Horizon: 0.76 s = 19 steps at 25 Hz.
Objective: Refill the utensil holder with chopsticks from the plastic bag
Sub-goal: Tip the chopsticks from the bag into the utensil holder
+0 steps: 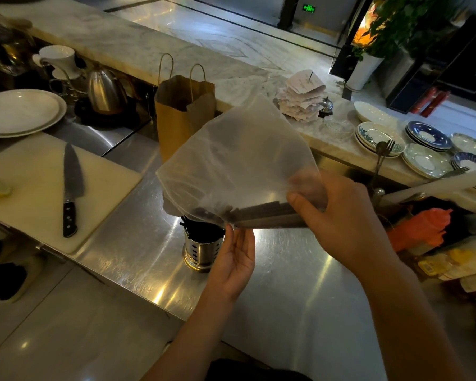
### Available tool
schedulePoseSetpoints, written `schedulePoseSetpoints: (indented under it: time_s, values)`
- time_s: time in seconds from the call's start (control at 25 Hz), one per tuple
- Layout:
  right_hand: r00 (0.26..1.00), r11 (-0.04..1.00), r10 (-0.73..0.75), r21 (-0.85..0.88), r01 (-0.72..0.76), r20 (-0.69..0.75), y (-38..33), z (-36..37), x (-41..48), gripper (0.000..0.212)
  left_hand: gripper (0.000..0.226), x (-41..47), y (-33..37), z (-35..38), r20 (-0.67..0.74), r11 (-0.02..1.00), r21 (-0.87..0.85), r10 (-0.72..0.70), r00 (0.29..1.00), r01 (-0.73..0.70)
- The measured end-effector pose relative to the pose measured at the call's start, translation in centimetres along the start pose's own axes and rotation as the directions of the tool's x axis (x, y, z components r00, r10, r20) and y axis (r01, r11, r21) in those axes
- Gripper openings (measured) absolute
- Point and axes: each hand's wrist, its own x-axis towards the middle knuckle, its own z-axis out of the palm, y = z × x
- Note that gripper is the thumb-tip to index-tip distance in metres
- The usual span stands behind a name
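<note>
Steel counter (286, 284) spreads open beneath both hands, and its near edge drops off left of the left wrist. Plastic bag (237, 160), cloudy and raised, is gripped by the right hand (338, 215), which clamps dark chopsticks (264, 213) through the film. They lie level, pointing toward the left hand (235, 259), whose straight fingers touch the bag's lower corner. Utensil holder (204, 251) stands just beyond those fingertips, holding dark sticks, its top hidden behind the bag.
</note>
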Motion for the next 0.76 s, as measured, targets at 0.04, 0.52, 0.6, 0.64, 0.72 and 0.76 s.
schedulePoseSetpoints:
  time_s: [0.04,0.52,0.6,0.64,0.72,0.76]
  values:
    - [1.000,1.000,0.002,-0.011,-0.002,0.006,0.0,0.0,0.2,0.026,0.049,-0.1,0.1,-0.1,-0.002,1.000,-0.003,-0.004,1.000,0.004]
    - [0.999,0.998,-0.023,-0.057,0.025,0.029,-0.2,0.3,1.4,0.023,0.032,-1.5,2.1,-1.4,-0.113,0.996,0.083,0.050,0.992,-0.041]
    - [0.999,0.997,-0.041,-0.062,0.043,0.033,-0.2,0.4,1.5,0.022,0.029,-1.4,2.3,-1.3,-0.143,0.993,0.109,0.053,0.988,-0.037]
    - [0.998,0.996,-0.054,-0.071,0.056,0.037,-0.1,0.4,1.6,0.021,0.027,-1.3,2.3,-1.2,-0.180,0.988,0.155,0.043,0.983,-0.015]
    - [0.997,0.996,-0.055,-0.064,0.059,0.053,0.0,0.5,1.8,0.020,0.019,-1.5,2.2,-1.1,-0.302,0.941,0.330,0.033,0.953,0.072]
    - [0.997,0.997,-0.058,-0.049,0.061,0.060,0.0,0.5,1.9,0.020,0.016,-1.9,2.2,-1.1,-0.336,0.869,0.485,0.083,0.938,0.097]
